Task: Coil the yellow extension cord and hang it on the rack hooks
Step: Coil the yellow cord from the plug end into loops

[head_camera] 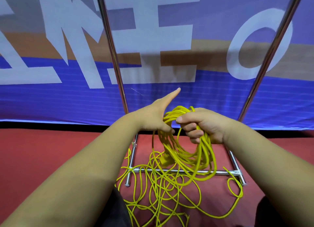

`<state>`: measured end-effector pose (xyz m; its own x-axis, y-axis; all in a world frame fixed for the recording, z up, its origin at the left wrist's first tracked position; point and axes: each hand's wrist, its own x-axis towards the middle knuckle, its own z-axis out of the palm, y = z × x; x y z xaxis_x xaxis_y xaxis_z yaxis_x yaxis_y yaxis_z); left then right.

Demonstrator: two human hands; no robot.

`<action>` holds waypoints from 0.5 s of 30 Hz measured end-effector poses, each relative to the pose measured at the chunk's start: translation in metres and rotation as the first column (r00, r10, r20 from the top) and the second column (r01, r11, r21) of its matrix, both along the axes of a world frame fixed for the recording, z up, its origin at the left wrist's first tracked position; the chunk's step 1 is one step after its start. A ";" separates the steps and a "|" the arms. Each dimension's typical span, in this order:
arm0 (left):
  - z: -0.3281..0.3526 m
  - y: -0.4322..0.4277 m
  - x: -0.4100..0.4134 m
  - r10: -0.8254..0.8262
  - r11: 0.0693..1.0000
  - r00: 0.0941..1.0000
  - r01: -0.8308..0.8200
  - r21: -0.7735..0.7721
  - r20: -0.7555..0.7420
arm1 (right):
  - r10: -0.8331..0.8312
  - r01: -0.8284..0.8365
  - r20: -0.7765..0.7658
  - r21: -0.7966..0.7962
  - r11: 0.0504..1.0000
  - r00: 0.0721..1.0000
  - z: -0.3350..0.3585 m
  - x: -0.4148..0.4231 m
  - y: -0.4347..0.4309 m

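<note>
Hands left [155, 118], right [205, 124], seemingly on cord [166, 141]

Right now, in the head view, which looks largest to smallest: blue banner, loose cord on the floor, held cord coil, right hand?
1. blue banner
2. loose cord on the floor
3. held cord coil
4. right hand, gripping that coil, so equally near

The light is bright and even and seems to come from above. Soft grey shadows lie on the banner [51, 99] at its middle and right part. The chrome poles [116, 70] carry thin white glare lines. The lower sides of the forearms [76, 167] are darker. The cord [175, 113] is sharp, and the top of the banner looks a little soft. The wide lens tilts the poles outward and stretches the lower corners.
</note>
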<state>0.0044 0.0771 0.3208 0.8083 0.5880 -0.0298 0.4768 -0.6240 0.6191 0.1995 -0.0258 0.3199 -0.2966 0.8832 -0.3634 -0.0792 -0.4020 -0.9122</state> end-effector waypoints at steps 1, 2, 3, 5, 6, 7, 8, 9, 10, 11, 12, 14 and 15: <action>0.000 -0.001 0.004 -0.045 0.999 0.999 0.045 -0.008 0.020 | 0.030 -0.030 0.000 -0.007 1.000 1.000 0.002 0.005 -0.001; 0.000 -0.004 0.008 -0.089 0.995 0.995 0.090 -0.031 0.042 | 0.058 -0.058 0.001 -0.009 0.998 0.998 0.005 0.009 -0.004; -0.001 -0.008 0.012 -0.116 0.991 0.991 0.120 -0.056 0.063 | 0.083 -0.083 -0.002 -0.011 0.996 0.997 0.008 0.014 -0.006; -0.003 -0.014 0.020 -0.117 0.989 0.988 0.125 -0.076 0.104 | 0.125 -0.125 -0.010 -0.019 0.992 0.992 0.012 0.023 -0.009; -0.004 -0.017 0.024 -0.108 0.990 0.987 0.118 -0.083 0.118 | 0.143 -0.143 -0.013 -0.028 0.989 0.990 0.013 0.026 -0.012; -0.005 -0.019 0.027 -0.101 0.990 0.987 0.112 -0.087 0.122 | 0.160 -0.161 -0.014 -0.037 0.986 0.987 0.014 0.029 -0.014; -0.006 -0.021 0.030 -0.099 0.990 0.988 0.109 -0.085 0.116 | 0.175 -0.176 -0.008 -0.040 0.984 0.984 0.015 0.032 -0.015; -0.006 -0.023 0.033 -0.097 0.992 0.990 0.105 -0.076 0.103 | 0.187 -0.187 0.001 -0.037 0.982 0.982 0.015 0.034 -0.017; -0.006 -0.023 0.034 -0.089 0.993 0.992 0.095 -0.066 0.094 | 0.191 -0.190 0.013 -0.033 0.981 0.982 0.016 0.036 -0.018; -0.007 -0.024 0.036 -0.075 0.995 0.993 0.080 -0.057 0.088 | 0.187 -0.186 0.024 -0.032 0.982 0.982 0.017 0.037 -0.019; -0.007 -0.024 0.038 -0.062 0.996 0.995 0.066 -0.052 0.084 | 0.179 -0.178 0.034 -0.033 0.983 0.983 0.018 0.038 -0.020; -0.007 -0.024 0.040 -0.041 0.998 0.996 0.045 -0.054 0.084 | 0.162 -0.161 0.039 -0.036 0.986 0.986 0.019 0.039 -0.021; -0.006 -0.024 0.041 -0.028 0.998 0.996 0.033 -0.056 0.089 | 0.155 -0.154 0.032 -0.037 0.987 0.987 0.020 0.040 -0.021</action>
<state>0.0454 0.0528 0.3148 0.8269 0.5622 0.0095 0.3996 -0.5995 0.6935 0.2393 -0.0468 0.3402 -0.4152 0.8144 -0.4054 0.0181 -0.4381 -0.8988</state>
